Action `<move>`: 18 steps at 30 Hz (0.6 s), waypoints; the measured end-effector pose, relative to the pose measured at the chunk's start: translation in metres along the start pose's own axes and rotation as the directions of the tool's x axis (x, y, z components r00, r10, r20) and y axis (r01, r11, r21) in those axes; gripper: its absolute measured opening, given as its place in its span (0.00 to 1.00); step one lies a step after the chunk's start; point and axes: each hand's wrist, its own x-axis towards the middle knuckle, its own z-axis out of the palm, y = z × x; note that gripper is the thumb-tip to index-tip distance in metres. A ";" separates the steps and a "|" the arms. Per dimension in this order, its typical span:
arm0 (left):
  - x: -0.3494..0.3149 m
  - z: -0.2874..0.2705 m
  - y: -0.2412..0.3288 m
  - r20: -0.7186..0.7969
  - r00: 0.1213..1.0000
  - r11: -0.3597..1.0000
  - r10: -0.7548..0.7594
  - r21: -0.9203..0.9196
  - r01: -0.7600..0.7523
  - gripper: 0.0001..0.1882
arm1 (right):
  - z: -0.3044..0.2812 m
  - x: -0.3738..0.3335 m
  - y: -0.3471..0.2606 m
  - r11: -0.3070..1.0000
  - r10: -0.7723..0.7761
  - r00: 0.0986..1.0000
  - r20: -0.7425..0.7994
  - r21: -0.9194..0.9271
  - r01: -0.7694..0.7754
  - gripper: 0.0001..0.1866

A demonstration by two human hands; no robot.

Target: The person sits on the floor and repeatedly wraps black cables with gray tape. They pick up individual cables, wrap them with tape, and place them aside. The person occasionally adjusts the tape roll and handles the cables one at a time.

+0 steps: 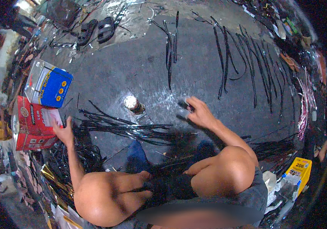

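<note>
My left hand has its fingers spread. It is close to the red box-shaped can and the left end of a bundle of black strips lying on the dark floor mat. Fingers curled, my right hand grips a small dark object over the mat; it is blurred, so its kind does not show. Between my hands stands a small cylindrical tin with a bright white top, just beyond the bundle.
A blue and white rectangular can stands beyond the red one. Black strips lie spread along the mat's far right side. Sandals sit at the far left. A yellow box and pink strips are at the right.
</note>
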 end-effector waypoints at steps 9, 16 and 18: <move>-0.093 -0.023 0.176 0.129 0.814 0.782 0.567 -0.394 -0.482 0.16 | 0.062 0.148 0.017 0.938 0.006 0.994 -0.108 -0.344 -0.043 0.26; -0.126 -0.023 0.228 0.189 0.674 0.636 0.715 -0.576 -0.513 0.18 | 0.057 0.199 0.064 0.952 0.061 0.969 -0.240 -0.278 -0.128 0.18; -0.126 -0.020 0.244 0.201 0.643 0.602 0.739 -0.625 -0.496 0.17 | 0.040 0.198 0.070 0.969 0.053 0.968 -0.245 -0.223 -0.110 0.16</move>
